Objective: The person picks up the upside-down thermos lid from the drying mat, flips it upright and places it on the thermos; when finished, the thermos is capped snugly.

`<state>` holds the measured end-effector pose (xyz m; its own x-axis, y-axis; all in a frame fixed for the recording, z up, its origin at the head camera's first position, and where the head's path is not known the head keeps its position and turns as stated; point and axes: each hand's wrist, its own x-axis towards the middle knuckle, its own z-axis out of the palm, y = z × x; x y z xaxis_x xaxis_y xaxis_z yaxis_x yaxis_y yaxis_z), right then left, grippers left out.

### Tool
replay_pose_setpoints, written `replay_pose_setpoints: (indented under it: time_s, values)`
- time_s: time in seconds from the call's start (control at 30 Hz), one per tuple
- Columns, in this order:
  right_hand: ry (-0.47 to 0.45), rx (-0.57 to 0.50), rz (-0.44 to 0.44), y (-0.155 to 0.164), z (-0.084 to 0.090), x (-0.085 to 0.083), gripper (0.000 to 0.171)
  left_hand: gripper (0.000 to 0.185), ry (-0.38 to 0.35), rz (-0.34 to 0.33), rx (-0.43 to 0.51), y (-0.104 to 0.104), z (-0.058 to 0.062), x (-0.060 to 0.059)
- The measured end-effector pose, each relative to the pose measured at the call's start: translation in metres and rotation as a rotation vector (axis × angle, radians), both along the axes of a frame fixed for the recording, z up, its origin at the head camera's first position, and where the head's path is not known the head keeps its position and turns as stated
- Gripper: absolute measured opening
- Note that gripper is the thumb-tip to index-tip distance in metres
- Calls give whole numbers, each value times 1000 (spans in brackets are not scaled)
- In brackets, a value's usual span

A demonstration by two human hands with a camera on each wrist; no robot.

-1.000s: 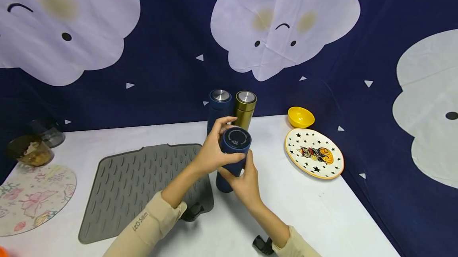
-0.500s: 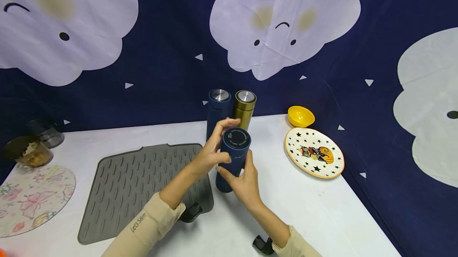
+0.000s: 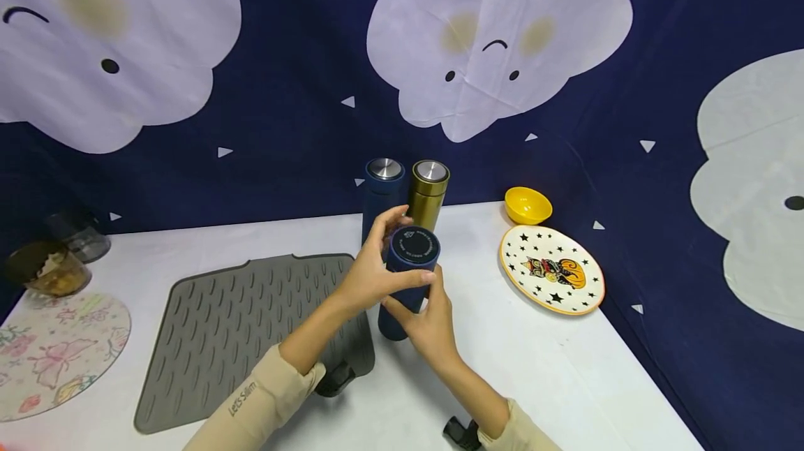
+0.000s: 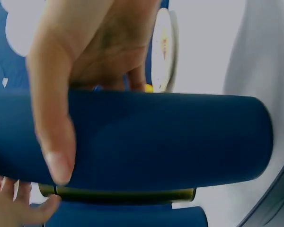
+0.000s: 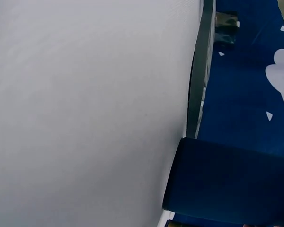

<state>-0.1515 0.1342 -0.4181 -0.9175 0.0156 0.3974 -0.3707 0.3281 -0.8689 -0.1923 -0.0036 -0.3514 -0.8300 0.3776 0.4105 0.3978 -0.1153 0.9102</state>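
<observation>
Standing on the white table [image 3: 553,374] just right of the grey mat [image 3: 245,332], the blue flask [image 3: 407,276] is gripped by both hands: left hand [image 3: 370,273] around its cap [image 3: 413,245], right hand [image 3: 430,322] steadying the body. Looks like mid cap-twisting; next needs a firm turn without tipping.

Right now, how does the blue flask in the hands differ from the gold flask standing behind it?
The blue flask is gripped by the left hand and right hand; the gold flask stands untouched. The blue flask's top is dark with print; the gold flask's is plain silver. Both are slim cylinders.
</observation>
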Motion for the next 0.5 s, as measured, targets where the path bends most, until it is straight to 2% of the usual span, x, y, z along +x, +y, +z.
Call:
replay_pose_setpoints:
  time_s: [0.07, 0.13, 0.2, 0.27, 0.33, 0.43, 0.5]
  values:
    - [3, 4, -3, 0, 0, 0, 72, 92, -12, 81, -30, 1, 0, 0]
    - [-2, -3, 1, 0, 0, 0, 72, 80, -32, 76, -15, 0, 0, -1]
    - [-13, -9, -6, -1, 0, 1, 72, 70, -66, -14, 35, -3, 0, -3]
    - [-22, -17, -6, -1, 1, 2, 72, 77, -86, -114, 70, -5, -1, -3]
    - [-22, -17, -7, -1, 1, 2, 72, 84, -87, -169, 68, -5, -2, -2]
    - [-10, -11, -5, -1, 2, 2, 67, 90, -35, -85, -19, -1, -2, 1]
    - [4, 3, -5, -1, 2, 2, 66, 91, -29, -32, -59, 1, -2, -1]
